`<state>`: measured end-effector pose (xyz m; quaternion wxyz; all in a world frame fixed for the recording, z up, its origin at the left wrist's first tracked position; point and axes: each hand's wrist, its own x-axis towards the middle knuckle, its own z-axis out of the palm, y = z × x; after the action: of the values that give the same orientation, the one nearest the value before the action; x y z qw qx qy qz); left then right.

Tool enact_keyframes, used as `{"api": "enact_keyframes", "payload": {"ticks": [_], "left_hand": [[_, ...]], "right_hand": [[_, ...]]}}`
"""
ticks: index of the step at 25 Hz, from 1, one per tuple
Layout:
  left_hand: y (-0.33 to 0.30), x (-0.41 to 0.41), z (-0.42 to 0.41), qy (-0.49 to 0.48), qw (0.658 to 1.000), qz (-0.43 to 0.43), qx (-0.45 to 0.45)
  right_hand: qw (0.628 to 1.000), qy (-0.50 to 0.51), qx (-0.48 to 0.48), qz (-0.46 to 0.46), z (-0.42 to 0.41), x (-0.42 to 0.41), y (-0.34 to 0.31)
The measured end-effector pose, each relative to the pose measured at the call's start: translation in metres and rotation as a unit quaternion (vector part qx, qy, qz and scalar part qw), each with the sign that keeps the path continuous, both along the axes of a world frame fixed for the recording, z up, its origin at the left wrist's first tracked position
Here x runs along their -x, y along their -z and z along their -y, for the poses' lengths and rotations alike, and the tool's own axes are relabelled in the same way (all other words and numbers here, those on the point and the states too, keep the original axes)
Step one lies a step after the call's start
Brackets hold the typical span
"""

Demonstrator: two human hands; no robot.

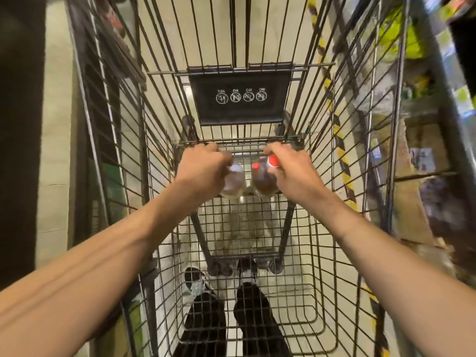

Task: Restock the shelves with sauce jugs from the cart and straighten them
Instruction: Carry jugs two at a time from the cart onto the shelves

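Two brown sauce jugs stand side by side deep in the wire cart (322, 228), against its far end. My left hand (203, 167) is closed over the top of the left jug (234, 185), hiding its cap. My right hand (291, 173) grips the top of the right jug (262, 185), whose red cap shows between my fingers. Both arms reach down into the basket. The picture is motion-blurred.
A black child-seat flap (239, 96) with warning icons hangs at the cart's far end. Shelves with blurred goods (425, 124) line the right side. A dark shelf unit (20, 124) stands on the left. My shoes show through the cart floor.
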<state>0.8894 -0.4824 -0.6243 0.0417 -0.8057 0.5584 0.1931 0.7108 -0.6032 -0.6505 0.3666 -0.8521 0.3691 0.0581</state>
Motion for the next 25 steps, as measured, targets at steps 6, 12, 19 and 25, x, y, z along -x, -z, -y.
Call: {"api": "enact_keyframes", "payload": {"ticks": [6,12,19,25], "left_hand": [[0.018,0.007,-0.001,-0.070,0.978,-0.189,0.047],[0.048,0.005,-0.023,-0.379,0.751,-0.537,0.070],[0.102,0.011,-0.030,-0.355,0.795,-0.491,0.016],[0.126,0.009,-0.023,-0.342,0.822,-0.456,0.005]], "right_hand": [[0.979,0.151,-0.138,0.025,-0.001,0.009,0.015],[0.900,0.298,-0.297,0.117,-0.008,0.005,0.036],[0.919,0.277,-0.277,0.045,-0.020,0.013,0.083],[0.921,0.319,-0.212,0.073,-0.026,0.003,0.102]]}}
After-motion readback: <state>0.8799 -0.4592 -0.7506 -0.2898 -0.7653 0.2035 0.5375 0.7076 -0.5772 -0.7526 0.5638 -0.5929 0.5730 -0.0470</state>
